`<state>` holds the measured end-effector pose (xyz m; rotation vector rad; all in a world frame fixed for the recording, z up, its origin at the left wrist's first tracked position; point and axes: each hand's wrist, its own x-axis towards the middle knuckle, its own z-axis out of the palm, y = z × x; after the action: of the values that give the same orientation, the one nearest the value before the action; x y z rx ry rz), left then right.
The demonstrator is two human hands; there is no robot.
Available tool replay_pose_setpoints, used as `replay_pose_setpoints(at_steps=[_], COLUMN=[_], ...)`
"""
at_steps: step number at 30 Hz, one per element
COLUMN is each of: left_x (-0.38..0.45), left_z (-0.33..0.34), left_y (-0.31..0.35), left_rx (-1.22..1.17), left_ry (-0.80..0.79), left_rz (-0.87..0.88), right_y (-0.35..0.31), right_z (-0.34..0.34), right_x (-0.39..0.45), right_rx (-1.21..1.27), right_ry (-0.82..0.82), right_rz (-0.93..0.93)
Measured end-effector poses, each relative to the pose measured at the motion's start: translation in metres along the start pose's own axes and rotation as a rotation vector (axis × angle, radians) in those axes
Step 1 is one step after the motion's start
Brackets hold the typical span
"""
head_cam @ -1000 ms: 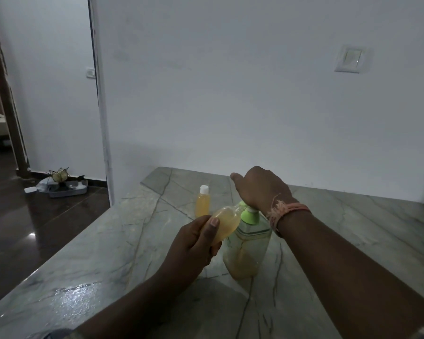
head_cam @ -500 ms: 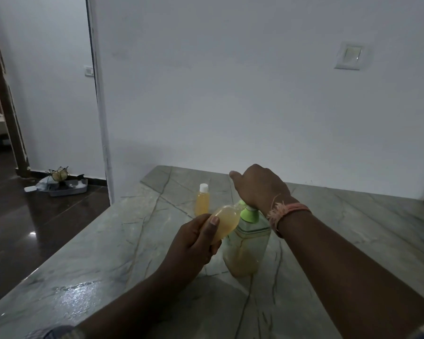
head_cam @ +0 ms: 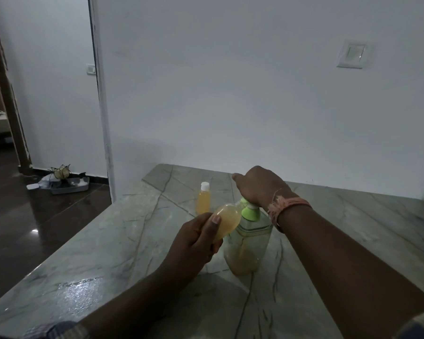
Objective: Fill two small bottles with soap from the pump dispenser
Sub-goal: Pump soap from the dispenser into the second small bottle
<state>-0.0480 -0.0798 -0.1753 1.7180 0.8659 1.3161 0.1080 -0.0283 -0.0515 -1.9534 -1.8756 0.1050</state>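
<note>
The left hand (head_cam: 194, 238) is closed around the base of a small bottle (head_cam: 227, 220), thumb laid along its side, holding it tilted with the neck pointing up and away toward the nozzle of the pump dispenser (head_cam: 247, 238). The neck end of this bottle lies against the green pump collar; whether the opening meets the spout cannot be told, since the spout is hidden behind the bottle and the right hand. The bottle shows pale amber liquid through most of its visible body.

The right hand (head_cam: 260, 187) rests palm-down on the pump head, fingers curled over it and thumb extended to the left. A pink thread band (head_cam: 288, 206) circles the right wrist.

The pump dispenser stands upright on the stone table (head_cam: 108, 253), a clear body with amber soap filling roughly its lower half.

A second small bottle (head_cam: 203, 200), capped in white and filled with amber liquid, stands upright on the table behind and to the left of the dispenser, apart from both hands.

On the wall behind the table, at upper right, is a switch plate (head_cam: 351, 53). On the dark floor at left sits a grey tray (head_cam: 71, 187) with small items
</note>
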Motion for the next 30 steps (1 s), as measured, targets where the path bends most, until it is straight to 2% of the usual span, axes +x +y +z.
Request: replay_pose_setpoints(at_steps=[4, 7, 10, 13, 16, 23, 25, 28, 30], left_x=[-0.001, -0.002, -0.001, 0.0, -0.001, -0.002, -0.002, -0.002, -0.002], left_z=[0.0, -0.001, -0.001, 0.0, 0.0, 0.001, 0.001, 0.001, 0.0], left_y=[0.001, 0.003, 0.003, 0.002, 0.001, 0.002, 0.002, 0.001, 0.001], left_rx=[0.002, -0.003, -0.013, -0.004, 0.002, -0.002, -0.001, 0.007, -0.001], left_ry=[0.001, 0.003, 0.005, -0.006, -0.003, 0.003, 0.001, -0.001, 0.0], left_rz=[0.003, 0.007, 0.007, 0.014, 0.007, 0.001, 0.006, 0.012, 0.01], right_y=[-0.002, -0.007, -0.006, -0.001, -0.001, -0.01, -0.008, -0.001, -0.001], right_z=[-0.004, -0.006, -0.003, 0.002, 0.002, -0.006, -0.005, -0.003, -0.001], right_x=[-0.002, -0.001, -0.001, 0.003, 0.006, -0.004, -0.005, -0.001, 0.002], right_rx=[-0.043, -0.111, -0.076, 0.007, -0.023, -0.141, -0.084, -0.049, -0.037], right_ry=[0.016, 0.1, 0.179, 0.059, -0.021, 0.237, 0.176, -0.001, 0.005], right_rz=[0.021, -0.006, -0.024, 0.034, 0.069, -0.101, -0.104, -0.071, -0.014])
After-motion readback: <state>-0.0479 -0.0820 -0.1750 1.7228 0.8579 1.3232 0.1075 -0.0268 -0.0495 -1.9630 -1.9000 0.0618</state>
